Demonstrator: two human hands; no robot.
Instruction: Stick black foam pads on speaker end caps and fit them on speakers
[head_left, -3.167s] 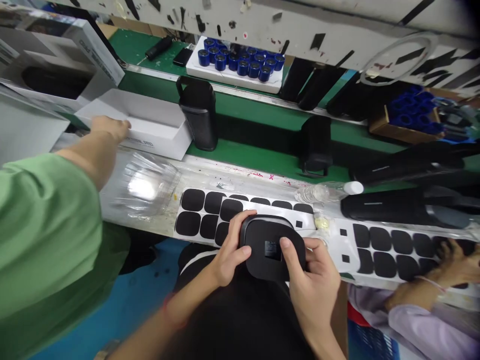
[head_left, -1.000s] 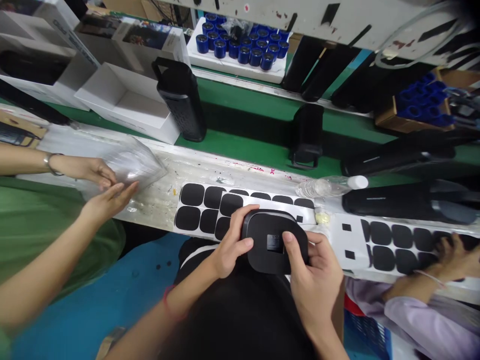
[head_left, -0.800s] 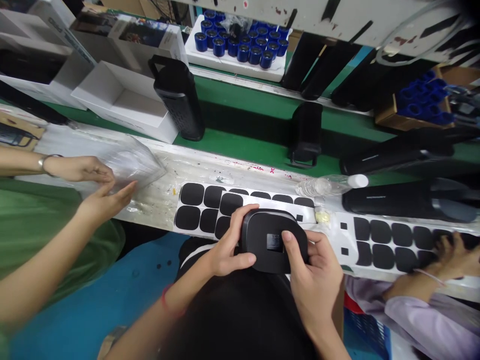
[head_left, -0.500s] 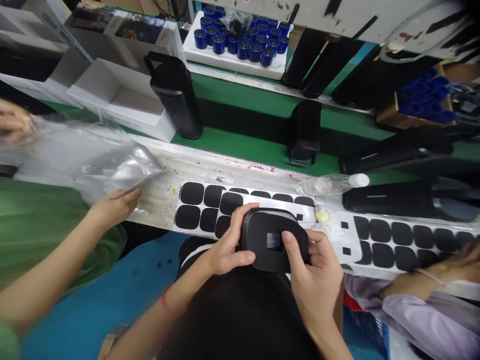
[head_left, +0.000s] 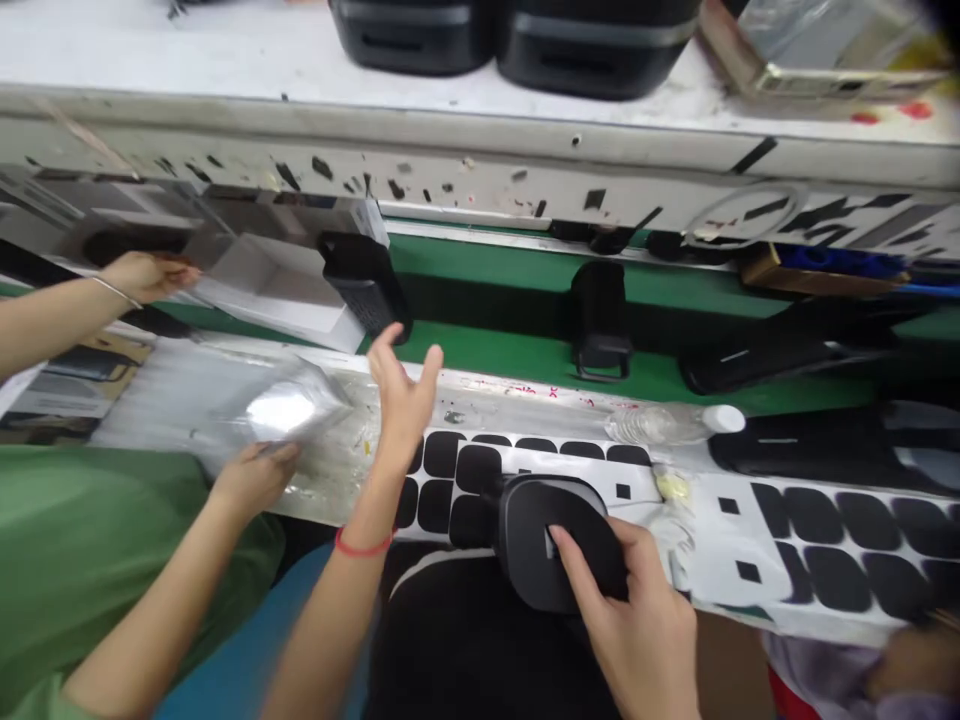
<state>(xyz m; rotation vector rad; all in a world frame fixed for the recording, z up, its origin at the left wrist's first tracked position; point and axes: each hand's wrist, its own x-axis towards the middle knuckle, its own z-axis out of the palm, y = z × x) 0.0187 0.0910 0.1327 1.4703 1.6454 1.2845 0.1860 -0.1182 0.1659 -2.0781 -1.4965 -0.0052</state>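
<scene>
A long, scuffed white workbench strip [head_left: 450, 395] runs across the view, with a green conveyor belt [head_left: 510, 350] behind it and a paint-flecked white panel [head_left: 480, 170] beyond. Two upright black speakers [head_left: 600, 320] stand on the belt, and an open white cardboard box [head_left: 277, 305] sits near its left end. On the strip lie two white sheets of black rounded-square pads [head_left: 832, 545], with a clear plastic water bottle [head_left: 660, 425] just behind the right one.

At the strip's near edge, a matte black cylindrical speaker [head_left: 559, 540] rests tilted, its rounded end facing up and overlapping the edge of the left pad sheet [head_left: 457, 475]. The right hand [head_left: 630, 625] is clamped on it, with the thumb across the end face and the fingers wrapped around the far side. The left hand [head_left: 401, 390] is open above the strip, fingers spread and well apart from the speaker, with open room around it.

To the left, a green-sleeved co-worker's hand [head_left: 255, 475] touches a clear plastic bag [head_left: 289, 410]. A lilac-sleeved co-worker's hand [head_left: 915, 660] shows at the lower right edge.
</scene>
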